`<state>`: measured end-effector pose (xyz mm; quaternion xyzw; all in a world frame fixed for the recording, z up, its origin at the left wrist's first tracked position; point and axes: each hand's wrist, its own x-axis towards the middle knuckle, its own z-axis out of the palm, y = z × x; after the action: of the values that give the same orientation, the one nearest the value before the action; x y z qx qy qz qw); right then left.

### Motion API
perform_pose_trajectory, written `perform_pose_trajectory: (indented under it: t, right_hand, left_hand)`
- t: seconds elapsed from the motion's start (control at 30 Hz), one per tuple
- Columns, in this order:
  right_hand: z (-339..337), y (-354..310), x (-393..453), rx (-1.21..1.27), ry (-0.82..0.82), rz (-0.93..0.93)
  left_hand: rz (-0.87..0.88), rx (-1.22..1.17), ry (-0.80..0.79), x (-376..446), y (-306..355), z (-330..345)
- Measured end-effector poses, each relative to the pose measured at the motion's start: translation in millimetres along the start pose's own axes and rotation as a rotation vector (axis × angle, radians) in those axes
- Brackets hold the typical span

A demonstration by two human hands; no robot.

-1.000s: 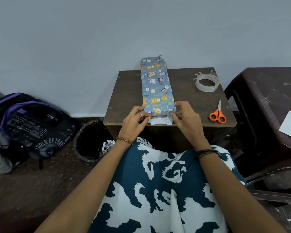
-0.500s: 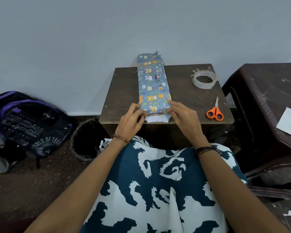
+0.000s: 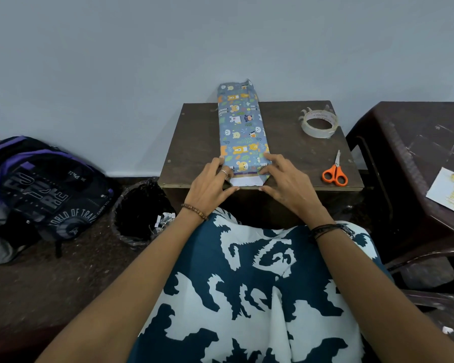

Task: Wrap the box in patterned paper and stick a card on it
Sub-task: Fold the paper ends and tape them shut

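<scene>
A long box wrapped in blue paper with cartoon bears lies lengthwise on a small dark wooden table. Its near end shows a white paper flap sticking out at the table's front edge. My left hand presses the left side of that near end, fingers spread on the paper. My right hand presses the right side, thumb under the flap's corner. A card with gold print lies on the brown plastic table at the right.
A roll of clear tape and orange-handled scissors sit on the right of the wooden table. A black bin with paper scraps stands left of it, beside a dark backpack. A brown plastic table stands at the right.
Both hands slid from pinching the paper at the near end to lying flatter along its two sides. The view shifted slightly; the box stayed in place.
</scene>
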<state>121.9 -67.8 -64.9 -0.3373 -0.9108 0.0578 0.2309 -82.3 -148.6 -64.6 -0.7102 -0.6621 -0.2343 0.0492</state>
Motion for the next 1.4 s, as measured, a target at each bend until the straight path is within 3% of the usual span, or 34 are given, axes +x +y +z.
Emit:
perform_pose_trajectory:
  t: [0.23,0.77,1.4]
  right_hand:
    - [-1.9,-5.8,0.5,-0.043,0.002,0.014]
    - [9.6,-12.5,2.2,-0.026,0.171,0.066]
    - [17.1,-15.5,2.6,-0.025,0.254,0.092]
  left_hand:
    - [-0.001,0.046,-0.026,1.6,2.5,0.2]
    - [0.034,0.056,0.102,4.0,6.3,4.4]
    - [0.097,0.173,0.214,12.1,6.0,14.1]
